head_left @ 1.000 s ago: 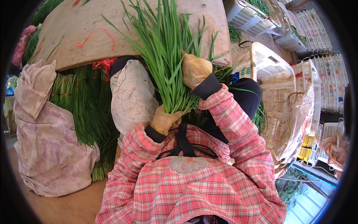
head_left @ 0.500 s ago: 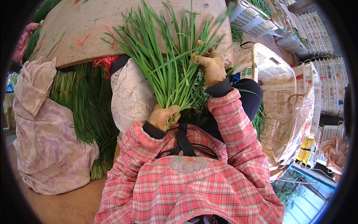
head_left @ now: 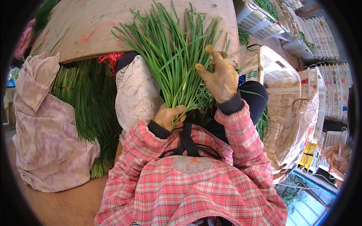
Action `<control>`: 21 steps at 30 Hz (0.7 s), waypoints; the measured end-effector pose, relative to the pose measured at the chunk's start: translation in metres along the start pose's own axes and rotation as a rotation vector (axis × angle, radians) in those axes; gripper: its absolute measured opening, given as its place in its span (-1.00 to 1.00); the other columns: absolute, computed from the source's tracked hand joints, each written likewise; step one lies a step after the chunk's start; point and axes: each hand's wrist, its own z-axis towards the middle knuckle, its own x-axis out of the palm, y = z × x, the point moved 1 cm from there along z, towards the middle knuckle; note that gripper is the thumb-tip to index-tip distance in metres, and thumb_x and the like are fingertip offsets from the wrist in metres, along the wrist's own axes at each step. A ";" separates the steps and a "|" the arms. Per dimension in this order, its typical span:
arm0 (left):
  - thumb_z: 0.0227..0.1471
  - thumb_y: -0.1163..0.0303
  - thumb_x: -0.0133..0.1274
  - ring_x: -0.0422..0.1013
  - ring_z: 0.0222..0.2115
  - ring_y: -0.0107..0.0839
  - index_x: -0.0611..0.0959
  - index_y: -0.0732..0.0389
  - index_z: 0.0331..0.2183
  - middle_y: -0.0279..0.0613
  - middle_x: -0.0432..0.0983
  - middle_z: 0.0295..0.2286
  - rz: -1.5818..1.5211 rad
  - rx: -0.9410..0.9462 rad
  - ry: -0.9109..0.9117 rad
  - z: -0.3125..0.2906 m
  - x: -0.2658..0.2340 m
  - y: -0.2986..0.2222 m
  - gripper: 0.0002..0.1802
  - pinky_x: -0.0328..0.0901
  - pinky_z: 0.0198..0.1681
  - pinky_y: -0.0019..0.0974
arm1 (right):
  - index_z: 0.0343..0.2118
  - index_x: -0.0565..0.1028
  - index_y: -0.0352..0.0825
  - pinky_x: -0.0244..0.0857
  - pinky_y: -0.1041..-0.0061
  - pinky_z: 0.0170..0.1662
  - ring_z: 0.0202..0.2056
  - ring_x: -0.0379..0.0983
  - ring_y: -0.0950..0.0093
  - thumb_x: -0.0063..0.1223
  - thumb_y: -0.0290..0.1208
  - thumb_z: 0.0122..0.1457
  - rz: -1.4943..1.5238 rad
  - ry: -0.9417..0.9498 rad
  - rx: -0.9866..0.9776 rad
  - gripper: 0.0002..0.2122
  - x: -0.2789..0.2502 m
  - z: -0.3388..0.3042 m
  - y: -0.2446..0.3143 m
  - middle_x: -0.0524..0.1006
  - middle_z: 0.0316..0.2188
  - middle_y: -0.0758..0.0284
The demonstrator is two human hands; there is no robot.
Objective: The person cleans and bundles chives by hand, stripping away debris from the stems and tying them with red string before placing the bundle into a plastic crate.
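A fanned bunch of green chives (head_left: 177, 67) is gripped near its lower ends by my left hand (head_left: 168, 115), in a yellowish glove. The leaves spread up and away over the edge of a wooden board. To the right of the bunch, my gloved right hand (head_left: 220, 77) is raised with thumb and fingers apart. I see nothing held in it, though its fingertips are close to the outer leaves. Loose greens (head_left: 203, 97) lie below, between my knees, partly hidden by the bunch and my right arm.
The wooden board (head_left: 90, 32) carries a thin red string (head_left: 100, 30). Tied bundles of chives (head_left: 90, 101) lie at left beside a patterned cloth (head_left: 52, 139). White plastic crates (head_left: 281, 75) stand at right, one draped with a dirty sheet. Red twine (head_left: 110, 60) hangs near my left knee.
My right hand has come away from the leaf tips, moving slightly down and right, and its fingers have opened. My left hand still grips the bunch.
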 end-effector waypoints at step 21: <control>0.08 0.33 -0.03 0.47 -0.28 -0.32 0.45 0.37 -0.11 -0.07 0.49 -0.24 -0.372 -0.148 0.236 0.021 -0.023 0.023 -0.63 0.42 -0.24 -0.34 | -0.37 0.53 -0.27 0.24 0.39 -0.62 -0.65 0.37 0.35 0.22 -0.32 -0.15 0.037 0.132 -0.576 -0.75 0.013 -0.096 0.029 0.42 -0.64 0.35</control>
